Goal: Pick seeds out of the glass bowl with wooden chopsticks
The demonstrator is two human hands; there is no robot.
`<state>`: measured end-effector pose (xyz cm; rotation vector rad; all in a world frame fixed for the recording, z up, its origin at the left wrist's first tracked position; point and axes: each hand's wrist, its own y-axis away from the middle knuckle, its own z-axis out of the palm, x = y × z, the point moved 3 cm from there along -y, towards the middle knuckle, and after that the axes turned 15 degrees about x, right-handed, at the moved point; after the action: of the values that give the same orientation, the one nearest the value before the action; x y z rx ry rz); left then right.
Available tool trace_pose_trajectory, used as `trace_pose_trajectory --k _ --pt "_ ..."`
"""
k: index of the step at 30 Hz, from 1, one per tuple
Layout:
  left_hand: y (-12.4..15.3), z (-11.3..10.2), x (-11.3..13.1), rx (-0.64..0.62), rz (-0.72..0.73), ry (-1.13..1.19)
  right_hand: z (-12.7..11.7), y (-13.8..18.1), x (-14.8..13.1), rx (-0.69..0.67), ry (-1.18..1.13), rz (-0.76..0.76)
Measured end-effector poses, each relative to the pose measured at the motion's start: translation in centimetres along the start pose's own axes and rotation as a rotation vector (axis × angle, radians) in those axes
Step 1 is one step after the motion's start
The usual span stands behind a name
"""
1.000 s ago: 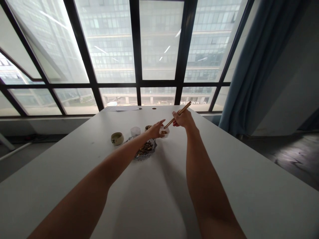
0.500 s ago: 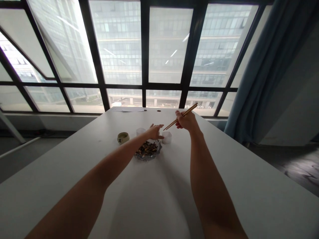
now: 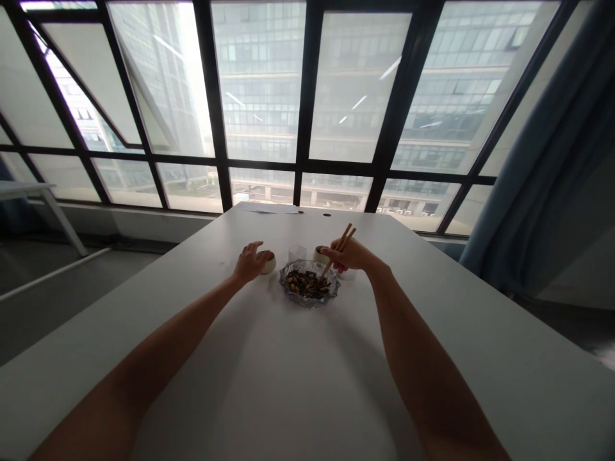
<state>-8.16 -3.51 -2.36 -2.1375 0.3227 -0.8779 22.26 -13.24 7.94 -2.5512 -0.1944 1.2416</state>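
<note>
My right hand (image 3: 350, 256) grips a pair of wooden chopsticks (image 3: 340, 244), their tips down in a clear glass bowl (image 3: 310, 287) filled with dark mixed bits. My left hand (image 3: 249, 262) is curled around a small olive-green cup (image 3: 268, 262) standing left of the bowl. Behind the bowl are a small clear glass (image 3: 296, 252) and another small cup (image 3: 319, 253). A small white cup is mostly hidden behind my right hand.
All of this sits on a white table (image 3: 298, 378). A sheet of paper (image 3: 271, 208) lies at the table's far edge before large windows. A blue curtain (image 3: 538, 173) hangs at the right. Another table (image 3: 29, 192) stands at the far left.
My left hand moved left from the white cup to the green cup. My right hand lowered the chopsticks into the bowl. The camera turned so the scene shifted.
</note>
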Motion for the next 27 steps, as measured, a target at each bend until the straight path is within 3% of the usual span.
trace_pose_trajectory --k 4,10,18,27 --pt "1.6 0.7 -1.3 -0.01 -0.094 0.035 0.0 0.0 0.0 0.004 0.019 -0.026" --pt "2.9 1.2 -1.4 -0.099 -0.164 0.045 -0.5 0.0 -0.2 0.071 -0.023 0.015" --pt "3.0 1.1 -1.4 -0.122 -0.156 -0.014 -0.4 -0.6 0.9 0.134 -0.059 0.062" --pt "3.0 1.0 -1.5 -0.12 -0.144 -0.017 -0.4 -0.6 1.2 0.097 -0.064 0.063"
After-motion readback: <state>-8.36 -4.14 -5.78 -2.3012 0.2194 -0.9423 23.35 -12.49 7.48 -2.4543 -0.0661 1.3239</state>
